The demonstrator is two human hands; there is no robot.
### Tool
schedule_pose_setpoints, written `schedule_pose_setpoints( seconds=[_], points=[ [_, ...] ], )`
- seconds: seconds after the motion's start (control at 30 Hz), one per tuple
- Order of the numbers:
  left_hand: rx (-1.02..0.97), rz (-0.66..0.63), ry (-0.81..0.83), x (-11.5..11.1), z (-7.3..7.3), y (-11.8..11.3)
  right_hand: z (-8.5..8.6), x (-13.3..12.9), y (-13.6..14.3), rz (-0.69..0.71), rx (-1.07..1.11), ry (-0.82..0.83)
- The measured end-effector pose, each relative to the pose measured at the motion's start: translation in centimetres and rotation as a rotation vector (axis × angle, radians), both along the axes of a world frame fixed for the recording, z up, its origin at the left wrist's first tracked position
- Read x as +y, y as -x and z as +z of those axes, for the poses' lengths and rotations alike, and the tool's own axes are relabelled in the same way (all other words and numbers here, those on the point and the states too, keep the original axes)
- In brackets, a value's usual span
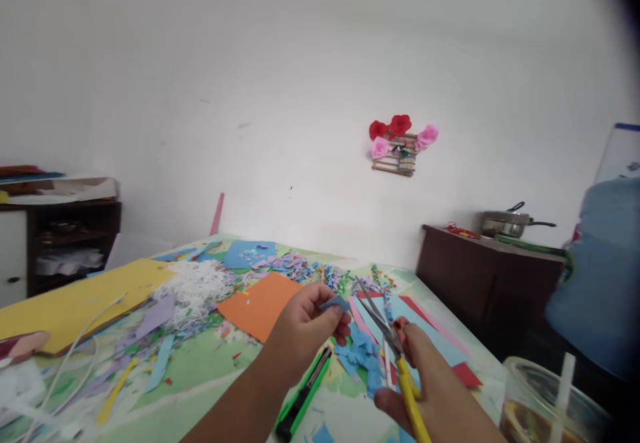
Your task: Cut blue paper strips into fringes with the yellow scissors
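Observation:
My left hand [305, 328] pinches a small blue paper piece [335, 304] above the table. My right hand [425, 390] grips yellow-handled scissors [395, 356]; their blades are open and point up-left towards the blue piece, a short way from it. Under both hands lie blue paper scraps [361, 356] and red and blue sheets [425, 326]. A green utility knife [304, 395] lies on the table just below my left hand.
An orange sheet [260, 304], a yellow sheet [75, 300], white shreds [195, 290] and several coloured scraps cover the table [200, 370]. A plastic cup with a straw [545, 403] stands at the lower right. A dark cabinet [490, 276] with a pot is on the right.

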State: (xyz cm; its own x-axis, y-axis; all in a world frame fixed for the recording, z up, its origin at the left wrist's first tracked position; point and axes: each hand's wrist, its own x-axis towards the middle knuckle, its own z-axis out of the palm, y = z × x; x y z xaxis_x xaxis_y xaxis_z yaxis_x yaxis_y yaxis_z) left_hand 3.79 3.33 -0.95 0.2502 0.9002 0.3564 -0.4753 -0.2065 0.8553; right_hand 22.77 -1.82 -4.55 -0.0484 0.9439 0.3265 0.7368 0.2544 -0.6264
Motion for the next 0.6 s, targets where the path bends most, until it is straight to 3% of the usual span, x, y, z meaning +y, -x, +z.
schedule_pose_setpoints(
  seconds=[0.17,0.33,0.6],
  points=[
    [-0.008,0.065,-0.074,-0.2,0.3,1.5,3.3,1.3,2.3,-0.058,-0.213,0.011],
    [0.016,0.167,-0.093,-0.4,0.5,2.3,2.7,2.3,2.5,-0.041,-0.297,-0.027],
    [0.157,0.141,-0.103,-1.7,0.9,2.1,2.5,1.9,3.5,0.058,-0.275,-0.086]
  ],
)
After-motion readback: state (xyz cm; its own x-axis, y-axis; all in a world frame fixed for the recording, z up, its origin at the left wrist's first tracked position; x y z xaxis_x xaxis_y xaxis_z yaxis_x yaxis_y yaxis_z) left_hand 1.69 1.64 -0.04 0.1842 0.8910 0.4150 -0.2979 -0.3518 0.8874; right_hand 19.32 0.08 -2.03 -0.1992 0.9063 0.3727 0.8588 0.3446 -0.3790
